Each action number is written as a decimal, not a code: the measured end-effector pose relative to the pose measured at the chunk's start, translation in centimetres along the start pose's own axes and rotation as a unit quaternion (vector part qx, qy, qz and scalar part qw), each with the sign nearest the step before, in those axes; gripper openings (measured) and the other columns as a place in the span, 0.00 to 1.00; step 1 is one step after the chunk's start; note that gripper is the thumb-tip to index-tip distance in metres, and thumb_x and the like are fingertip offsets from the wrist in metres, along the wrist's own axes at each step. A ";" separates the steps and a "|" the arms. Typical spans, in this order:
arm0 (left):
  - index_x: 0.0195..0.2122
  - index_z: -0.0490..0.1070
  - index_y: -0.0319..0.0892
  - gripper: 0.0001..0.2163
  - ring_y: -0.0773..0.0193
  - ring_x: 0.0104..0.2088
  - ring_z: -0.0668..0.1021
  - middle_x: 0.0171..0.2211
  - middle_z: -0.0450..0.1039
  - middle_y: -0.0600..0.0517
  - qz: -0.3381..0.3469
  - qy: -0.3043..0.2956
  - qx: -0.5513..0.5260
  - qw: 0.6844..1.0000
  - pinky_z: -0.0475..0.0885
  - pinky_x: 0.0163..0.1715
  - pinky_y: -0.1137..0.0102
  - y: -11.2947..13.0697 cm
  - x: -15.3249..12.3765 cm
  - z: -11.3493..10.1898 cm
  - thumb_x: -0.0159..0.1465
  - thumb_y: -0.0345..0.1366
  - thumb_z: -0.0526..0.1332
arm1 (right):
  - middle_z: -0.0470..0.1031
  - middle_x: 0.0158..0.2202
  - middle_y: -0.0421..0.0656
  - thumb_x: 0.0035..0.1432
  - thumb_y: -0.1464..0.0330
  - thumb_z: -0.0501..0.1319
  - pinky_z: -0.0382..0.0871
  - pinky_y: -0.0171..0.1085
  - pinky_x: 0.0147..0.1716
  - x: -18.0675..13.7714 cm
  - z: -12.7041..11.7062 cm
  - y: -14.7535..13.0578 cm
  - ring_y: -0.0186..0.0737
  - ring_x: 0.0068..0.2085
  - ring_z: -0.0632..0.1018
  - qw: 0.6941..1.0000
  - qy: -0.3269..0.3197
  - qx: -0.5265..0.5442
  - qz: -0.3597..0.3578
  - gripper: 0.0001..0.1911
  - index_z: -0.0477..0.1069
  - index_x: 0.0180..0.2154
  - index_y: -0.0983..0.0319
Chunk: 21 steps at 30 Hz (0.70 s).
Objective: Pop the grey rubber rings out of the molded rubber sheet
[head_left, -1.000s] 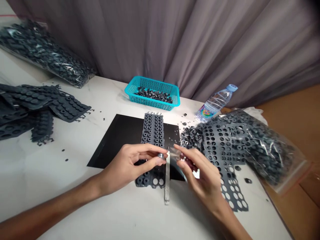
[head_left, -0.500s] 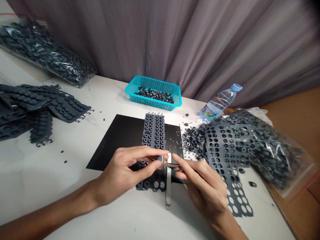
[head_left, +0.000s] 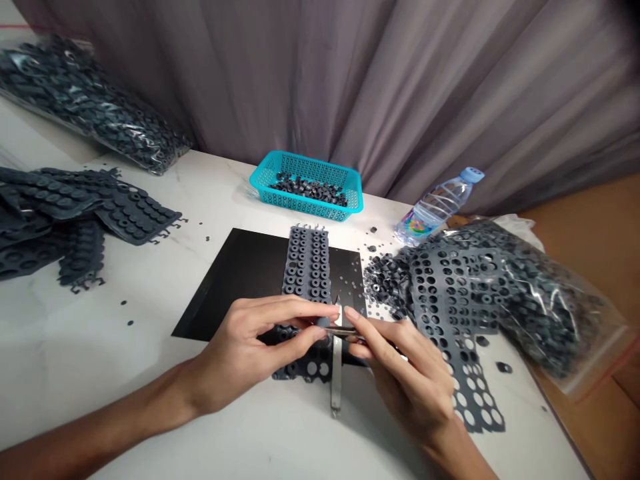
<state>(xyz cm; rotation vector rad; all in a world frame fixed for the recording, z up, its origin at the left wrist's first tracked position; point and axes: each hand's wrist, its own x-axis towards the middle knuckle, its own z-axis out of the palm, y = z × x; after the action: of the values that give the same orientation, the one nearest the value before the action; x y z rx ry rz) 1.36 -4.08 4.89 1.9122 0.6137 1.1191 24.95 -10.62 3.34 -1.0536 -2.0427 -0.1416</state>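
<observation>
Rubber bushing is pinched in left hand, metal tool in right hand, rubber sheet full towards 12 o'clock, partly emptied at 6.

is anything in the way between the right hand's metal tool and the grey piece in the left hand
Nothing visible does: the slim metal tool in the right hand reaches right up to the small grey piece pinched in the left hand. The pale strip lies below them.
</observation>
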 end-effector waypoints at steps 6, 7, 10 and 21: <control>0.51 0.81 0.42 0.14 0.67 0.44 0.86 0.47 0.85 0.53 0.008 -0.001 0.008 1.000 0.81 0.49 0.78 0.0 0.0 0.0 0.67 0.24 0.68 | 0.82 0.43 0.47 0.69 0.77 0.63 0.68 0.37 0.33 -0.2 0.2 0.1 0.36 0.34 0.76 1.000 0.009 -0.010 0.002 0.26 0.69 0.66 0.61; 0.52 0.81 0.43 0.14 0.67 0.44 0.86 0.47 0.85 0.53 0.005 -0.003 0.009 1.000 0.81 0.49 0.78 0.0 -0.1 0.0 0.67 0.24 0.68 | 0.82 0.43 0.47 0.70 0.76 0.63 0.68 0.37 0.33 -0.2 0.2 0.0 0.36 0.34 0.77 1.000 0.008 -0.013 0.002 0.26 0.69 0.67 0.60; 0.52 0.81 0.43 0.14 0.66 0.45 0.86 0.48 0.85 0.54 -0.011 -0.012 0.010 1.000 0.80 0.50 0.77 0.1 -0.2 0.0 0.67 0.24 0.67 | 0.83 0.43 0.46 0.70 0.76 0.63 0.68 0.37 0.32 -0.1 0.1 0.0 0.36 0.33 0.77 1.000 -0.001 -0.026 0.001 0.28 0.67 0.68 0.58; 0.50 0.82 0.44 0.11 0.65 0.41 0.87 0.46 0.86 0.54 -0.040 -0.001 0.000 0.999 0.83 0.44 0.75 0.1 -0.2 0.2 0.67 0.27 0.68 | 0.83 0.43 0.47 0.70 0.75 0.63 0.70 0.37 0.34 -0.4 -0.3 0.4 0.37 0.35 0.78 1.000 -0.004 -0.025 0.007 0.28 0.67 0.68 0.58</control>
<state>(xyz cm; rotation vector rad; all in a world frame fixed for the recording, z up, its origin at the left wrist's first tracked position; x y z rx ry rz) 1.44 -4.37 4.77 1.8717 0.6824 1.0666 25.53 -10.71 3.14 -1.1005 -2.0475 -0.1830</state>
